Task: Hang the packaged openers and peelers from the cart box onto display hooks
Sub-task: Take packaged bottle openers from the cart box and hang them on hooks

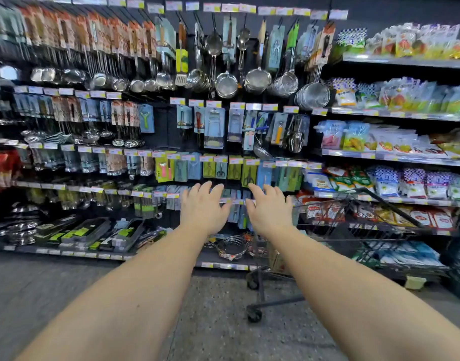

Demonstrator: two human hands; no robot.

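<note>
Packaged openers and peelers (238,212) hang in a crowded row on the display hooks, straight ahead at twelve o'clock from both outstretched arms, their cards upright with the long axis vertical. The row sits between the two hands and just beyond the fingertips; whether any finger touches a card I cannot tell, since the picture is blurred there. Left hand (204,208) is spread, fingers straight and splayed, holding nothing. Right hand (269,208) is likewise flat and loose, empty, reaching toward the same cards from the other side. Both seem about equally near, so either could straighten or part the packs. Cart (353,222) stands at about two o'clock from the right hand, low against the shelving (406,61) of bagged goods; the box it should carry is not clearly visible. With neither hand carrying a pack, the next piece would, I judge, have to come from that cart, nearer the right arm.
</note>
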